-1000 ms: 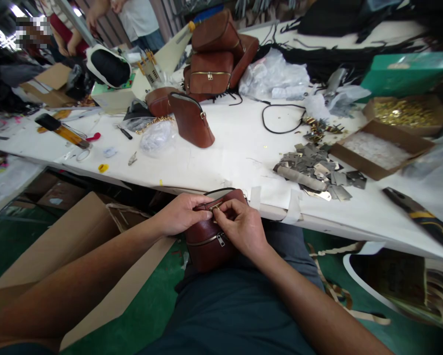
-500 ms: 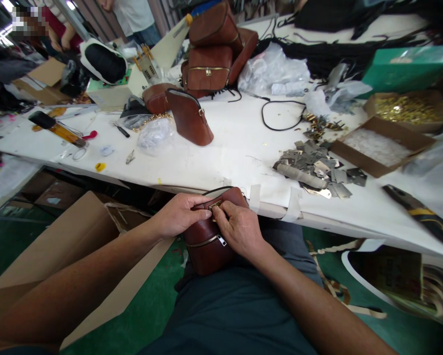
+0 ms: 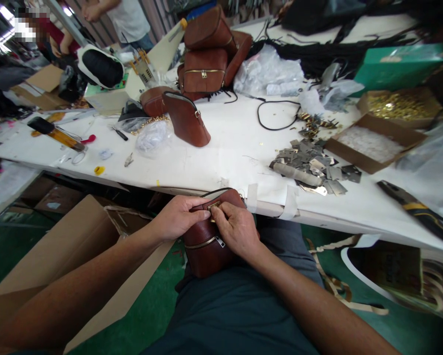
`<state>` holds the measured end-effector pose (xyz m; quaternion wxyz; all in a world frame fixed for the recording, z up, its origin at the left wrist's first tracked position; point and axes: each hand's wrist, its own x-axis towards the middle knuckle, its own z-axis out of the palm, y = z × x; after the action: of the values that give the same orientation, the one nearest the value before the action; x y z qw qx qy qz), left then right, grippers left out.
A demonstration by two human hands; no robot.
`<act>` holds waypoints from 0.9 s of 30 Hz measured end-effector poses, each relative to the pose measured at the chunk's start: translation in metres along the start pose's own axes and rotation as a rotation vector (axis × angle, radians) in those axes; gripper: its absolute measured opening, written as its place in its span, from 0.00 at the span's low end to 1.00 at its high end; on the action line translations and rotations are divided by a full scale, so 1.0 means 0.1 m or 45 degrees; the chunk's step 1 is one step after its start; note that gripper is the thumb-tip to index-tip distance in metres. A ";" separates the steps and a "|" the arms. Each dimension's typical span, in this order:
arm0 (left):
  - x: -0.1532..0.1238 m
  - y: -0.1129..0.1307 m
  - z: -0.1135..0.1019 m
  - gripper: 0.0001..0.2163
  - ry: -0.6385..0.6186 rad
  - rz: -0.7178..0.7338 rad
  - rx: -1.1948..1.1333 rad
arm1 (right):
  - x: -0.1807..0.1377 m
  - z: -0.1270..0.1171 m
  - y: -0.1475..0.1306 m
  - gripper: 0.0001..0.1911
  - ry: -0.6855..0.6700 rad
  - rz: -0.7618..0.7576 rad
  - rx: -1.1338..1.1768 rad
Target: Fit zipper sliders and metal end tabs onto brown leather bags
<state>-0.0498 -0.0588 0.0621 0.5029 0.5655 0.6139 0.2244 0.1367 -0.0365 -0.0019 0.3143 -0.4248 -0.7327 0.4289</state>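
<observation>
A reddish-brown leather bag rests on my lap against the table edge, its zip with a silver pull facing me. My left hand grips the bag's upper left side, thumb pressed on the front and fingers over the top. My right hand is closed at a brass-coloured clasp near the top of the bag, the thumb and curled forefinger pressing on it. The fingertips hide part of the clasp, so I cannot make out whether a small piece is pinched there.
On the white table lie a pile of metal plates, pliers, a box of brass fittings and a box of clear pieces. More brown bags are stacked behind. A cardboard box stands open at left.
The view has shifted slightly, with the table items sitting a little further left. Both hands keep nearly the same grip on the bag and clasp.
</observation>
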 end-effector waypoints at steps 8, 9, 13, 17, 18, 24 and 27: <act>-0.26 0.31 0.03 0.18 0.141 0.180 0.394 | -0.07 -0.02 -0.17 0.12 0.187 0.162 0.612; -0.32 0.35 0.03 0.18 0.178 0.203 0.460 | -0.08 -0.03 -0.22 0.12 0.200 0.168 0.700; -0.55 0.41 0.04 0.15 0.376 0.368 0.810 | -0.11 -0.07 -0.39 0.12 0.103 0.172 1.026; -0.78 0.44 0.08 0.13 0.577 0.635 1.345 | -0.16 -0.06 -0.54 0.16 -0.009 0.205 1.247; -0.83 0.48 0.11 0.13 0.617 0.678 1.476 | -0.17 -0.05 -0.57 0.17 -0.010 0.229 1.308; -0.97 0.78 0.28 0.10 0.735 0.843 2.006 | -0.26 0.00 -0.77 0.22 0.015 0.446 1.680; -0.85 0.81 0.39 0.10 0.646 0.850 2.117 | -0.30 -0.01 -0.68 0.23 0.034 0.499 1.768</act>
<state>0.0095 -0.1276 0.1463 -0.3037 0.8253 0.4746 -0.0374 0.1261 -0.0811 0.0566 0.4379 -0.2558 -0.1976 0.8389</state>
